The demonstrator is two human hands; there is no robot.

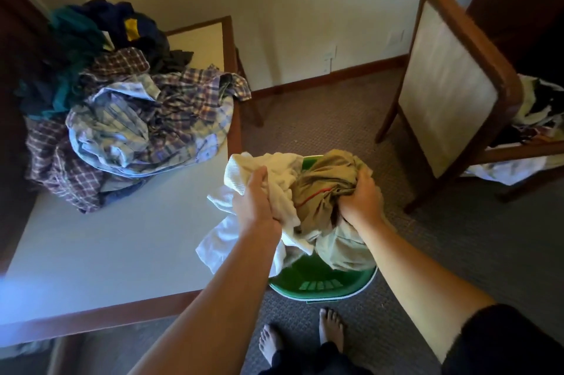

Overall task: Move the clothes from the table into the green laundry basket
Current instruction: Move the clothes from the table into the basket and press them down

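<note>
Left hand clenched on white cloth, right hand on khaki garment, green basket right below both grips

Dim warm light, dark corners, wide-angle warping.

I read this as a lived-in bedroom or hotel room: carpet, wooden armchair, wall sockets, clothes-heaped worktop.
</note>
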